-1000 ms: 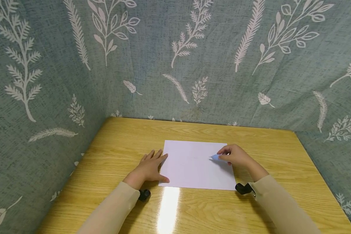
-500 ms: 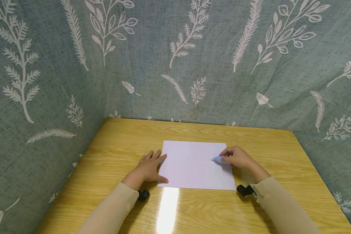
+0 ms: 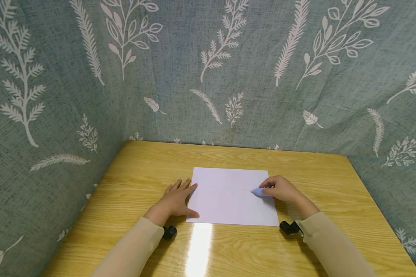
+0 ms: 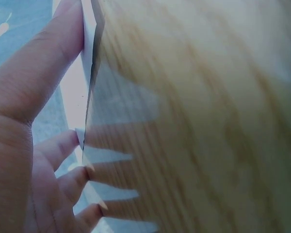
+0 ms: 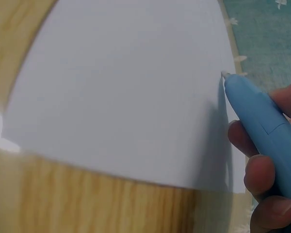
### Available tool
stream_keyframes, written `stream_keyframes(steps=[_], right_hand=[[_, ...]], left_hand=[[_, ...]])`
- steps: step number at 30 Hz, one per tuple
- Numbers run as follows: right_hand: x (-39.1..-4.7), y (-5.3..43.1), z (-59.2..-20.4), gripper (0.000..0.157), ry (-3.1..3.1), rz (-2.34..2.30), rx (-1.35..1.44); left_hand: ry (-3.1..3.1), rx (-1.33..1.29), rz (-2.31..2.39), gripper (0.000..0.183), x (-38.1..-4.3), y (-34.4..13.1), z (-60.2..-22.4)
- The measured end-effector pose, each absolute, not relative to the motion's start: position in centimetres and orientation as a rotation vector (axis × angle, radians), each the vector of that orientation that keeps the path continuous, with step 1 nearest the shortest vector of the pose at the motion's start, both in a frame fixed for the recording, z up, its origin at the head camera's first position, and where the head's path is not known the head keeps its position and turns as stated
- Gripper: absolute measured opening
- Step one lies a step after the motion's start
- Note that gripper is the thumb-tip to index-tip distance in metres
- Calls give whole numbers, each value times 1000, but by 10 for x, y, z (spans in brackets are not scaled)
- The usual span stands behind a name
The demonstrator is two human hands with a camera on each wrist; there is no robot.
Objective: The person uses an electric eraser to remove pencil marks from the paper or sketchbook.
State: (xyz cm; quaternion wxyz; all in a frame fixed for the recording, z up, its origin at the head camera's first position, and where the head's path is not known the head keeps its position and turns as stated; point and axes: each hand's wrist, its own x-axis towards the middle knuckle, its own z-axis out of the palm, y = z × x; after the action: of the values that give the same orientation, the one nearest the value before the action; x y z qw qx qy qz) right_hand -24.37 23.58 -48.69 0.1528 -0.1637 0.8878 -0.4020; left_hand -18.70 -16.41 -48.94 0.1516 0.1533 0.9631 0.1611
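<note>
A white sheet of paper [image 3: 225, 204] lies flat on the table. At its left edge rests my left hand [image 3: 175, 200], fingers spread, thumb and forefinger touching the sheet; in the left wrist view, the thumb [image 4: 39, 63] lies on the sheet's edge. My right hand [image 3: 280, 188] grips a thick light-blue pen-shaped tool [image 5: 262, 114], its whitish tip low over the right part of the sheet. Whether the tip touches the paper I cannot tell. Faint thin line marks [image 3: 230, 188] run across the sheet's middle, left of the tip.
The wooden table [image 3: 235, 250] reaches back to a green fabric wall [image 3: 180, 77] with white leaf prints, which also closes off both sides. Bright glare [image 3: 198, 246] lies on the wood in front of the sheet. A black wrist device [image 3: 289, 227] sits at each cuff.
My right hand has shifted slightly towards me over the sheet, carrying the blue tool. A short faint mark shows by its tip. The left hand stays in place. The view shifts slightly.
</note>
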Motion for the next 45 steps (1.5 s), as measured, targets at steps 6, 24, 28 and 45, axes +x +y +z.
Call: stream_keyframes(steps=[6, 24, 28, 45], right_hand=[[-245, 234, -489, 19, 2542, -1161, -482], [-246, 229, -487, 19, 2527, -1186, -457], [-247, 226, -485, 19, 2524, -1180, -457], [-250, 225, -484, 16, 2525, -1162, -471]], left_hand=[[2765, 440, 458, 108, -187, -164, -490], [2777, 431, 425, 109, -187, -163, -492], [2774, 429, 433, 109, -187, -163, -491], [2776, 454, 446, 108, -185, -164, -488]])
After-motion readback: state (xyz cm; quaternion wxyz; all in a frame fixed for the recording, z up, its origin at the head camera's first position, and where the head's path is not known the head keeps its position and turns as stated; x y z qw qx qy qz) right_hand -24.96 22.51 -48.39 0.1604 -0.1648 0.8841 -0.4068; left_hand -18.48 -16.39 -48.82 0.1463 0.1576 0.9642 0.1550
